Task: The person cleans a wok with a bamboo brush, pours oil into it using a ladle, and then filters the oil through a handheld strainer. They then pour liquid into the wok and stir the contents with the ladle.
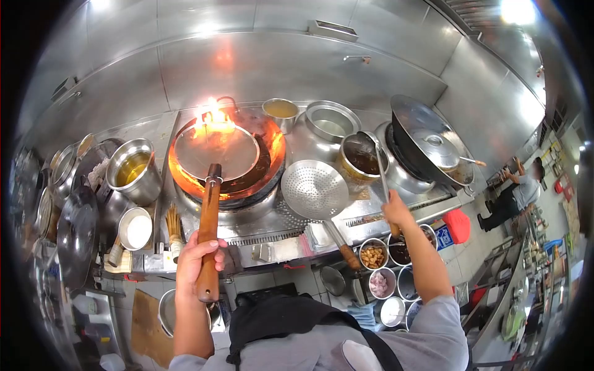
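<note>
My left hand (201,256) is wrapped round the thick wooden handle of a single-handled wok (216,154). The wok sits over a burner (278,164) with orange flames round its rim and high at its far side. Its contents are unclear. To the right, my right hand (396,210) grips a long-handled ladle (380,164). The ladle's head is at the mouth of a metal pot (349,167) holding dark liquid. Between my hands, a large perforated skimmer (315,190) with a wooden handle lies across the stove front.
Left of the burner stand a pot of yellow oil (131,170), a ladle of white powder (135,229) and a straw brush (173,226). A big lidded wok (427,139) is at right. Ingredient tubs (374,255) stand below my right arm. Another person (516,191) is far right.
</note>
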Motion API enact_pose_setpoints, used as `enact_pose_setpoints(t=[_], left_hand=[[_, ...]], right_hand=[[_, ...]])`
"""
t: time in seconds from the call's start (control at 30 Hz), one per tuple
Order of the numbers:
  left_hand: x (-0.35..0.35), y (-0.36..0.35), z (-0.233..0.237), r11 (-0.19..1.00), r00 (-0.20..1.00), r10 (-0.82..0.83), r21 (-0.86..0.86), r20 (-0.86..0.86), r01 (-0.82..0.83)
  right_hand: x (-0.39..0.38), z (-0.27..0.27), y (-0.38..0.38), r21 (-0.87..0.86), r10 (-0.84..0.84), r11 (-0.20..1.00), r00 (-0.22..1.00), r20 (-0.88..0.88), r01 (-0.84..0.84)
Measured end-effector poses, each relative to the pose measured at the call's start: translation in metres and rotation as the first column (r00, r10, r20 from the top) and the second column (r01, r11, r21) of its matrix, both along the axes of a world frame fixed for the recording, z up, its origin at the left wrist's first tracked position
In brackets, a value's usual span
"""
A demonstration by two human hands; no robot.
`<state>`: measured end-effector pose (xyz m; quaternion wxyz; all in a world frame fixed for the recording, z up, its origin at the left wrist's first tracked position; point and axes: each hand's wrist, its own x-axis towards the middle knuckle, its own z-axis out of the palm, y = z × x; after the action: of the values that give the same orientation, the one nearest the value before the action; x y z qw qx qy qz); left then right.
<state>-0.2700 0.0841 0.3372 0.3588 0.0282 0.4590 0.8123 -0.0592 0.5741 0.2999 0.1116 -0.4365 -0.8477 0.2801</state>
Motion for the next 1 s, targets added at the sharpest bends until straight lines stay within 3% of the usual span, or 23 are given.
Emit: enact_pose_setpoints(t=[0.03, 0.07, 0.1, 0.17, 0.2, 0.27, 0.3, 0.37, 0.4, 0.43, 0.5, 0.6, 0.63, 0.7, 0.77, 0.83, 0.9, 1.0], left_hand=[[0.0, 0.0, 0.0, 1.0, 1.0, 0.001, -0.02, -0.005, -0.001], [0.0, 0.001, 0.002, 1.0, 1.0, -0.004, -0.008, 0.007, 0.004], [-0.001, 0.001, 0.004, 1.0, 1.0, -0.017, -0.008, 0.003, 0.017], [-0.001, 0.001, 0.006, 0.999, 0.999, -0.037, 0.018, 0.03, 0.036], [-0.001, 0.002, 0.007, 0.999, 0.999, -0.038, 0.023, 0.03, 0.038], [0.001, 0.005, 0.008, 0.999, 0.999, -0.041, 0.019, 0.031, 0.041], [0.001, 0.006, 0.008, 0.999, 0.999, -0.032, 0.019, 0.034, 0.031], [0.002, 0.006, 0.008, 0.999, 0.999, -0.039, 0.027, 0.033, 0.038], [0.002, 0.006, 0.008, 0.999, 0.998, -0.042, 0.035, 0.036, 0.041], [0.002, 0.005, 0.009, 0.999, 0.999, -0.039, 0.036, 0.034, 0.038], [0.005, 0.002, 0.011, 0.998, 0.999, -0.038, 0.042, 0.032, 0.037], [0.005, -0.007, 0.008, 0.998, 0.999, -0.051, 0.031, 0.009, 0.051], [0.006, -0.011, 0.009, 0.999, 1.0, -0.018, 0.029, 0.015, 0.017], [0.009, -0.013, 0.013, 0.999, 0.999, -0.034, -0.021, 0.019, 0.035], [0.008, -0.017, 0.01, 0.999, 0.999, -0.044, -0.03, 0.024, 0.045], [0.009, -0.016, 0.01, 0.999, 0.999, -0.039, -0.023, 0.033, 0.039], [0.006, -0.015, 0.004, 0.999, 0.999, -0.025, -0.023, 0.04, 0.026], [0.005, -0.009, 0.0, 0.998, 0.998, -0.056, -0.035, 0.001, 0.056]], right_hand=[[0.0, -0.004, 0.013, -0.084, 0.002, 0.996, 0.998, -0.067, -0.008], [-0.007, 0.012, 0.007, -0.384, -0.11, 0.923, 0.973, -0.202, 0.025], [-0.013, 0.03, 0.001, -0.383, -0.123, 0.923, 0.971, -0.206, 0.035], [-0.021, 0.052, -0.008, -0.772, -0.239, 0.636, 0.956, -0.173, 0.019], [-0.024, 0.048, -0.008, -0.773, -0.248, 0.635, 0.953, -0.176, 0.023], [-0.029, 0.039, -0.01, -0.928, -0.594, 0.26, 0.714, -0.371, -0.266], [-0.03, 0.038, -0.01, -0.927, -0.597, 0.261, 0.71, -0.373, -0.268], [-0.034, 0.038, -0.011, -0.84, -0.791, -0.067, 0.542, -0.285, -0.539], [-0.033, 0.037, -0.014, -0.78, -0.795, -0.104, 0.523, -0.308, -0.617], [-0.032, 0.036, -0.016, -0.779, -0.793, -0.105, 0.525, -0.309, -0.618], [-0.033, 0.035, -0.024, -0.611, -0.855, -0.135, 0.403, -0.325, -0.78], [-0.032, 0.043, -0.029, -0.613, -0.858, -0.107, 0.384, -0.34, -0.783], [-0.031, 0.047, -0.031, -0.614, -0.845, -0.133, 0.413, -0.34, -0.778], [-0.03, 0.049, -0.028, -0.669, -0.778, -0.071, 0.46, -0.427, -0.74], [-0.031, 0.062, -0.037, -0.688, -0.715, -0.111, 0.538, -0.446, -0.717], [-0.032, 0.082, -0.059, -0.709, -0.679, -0.04, 0.54, -0.497, -0.704], [-0.035, 0.094, -0.073, -0.702, -0.644, -0.081, 0.575, -0.505, -0.708], [-0.047, 0.107, -0.1, -0.59, -0.563, -0.058, 0.514, -0.647, -0.806]])
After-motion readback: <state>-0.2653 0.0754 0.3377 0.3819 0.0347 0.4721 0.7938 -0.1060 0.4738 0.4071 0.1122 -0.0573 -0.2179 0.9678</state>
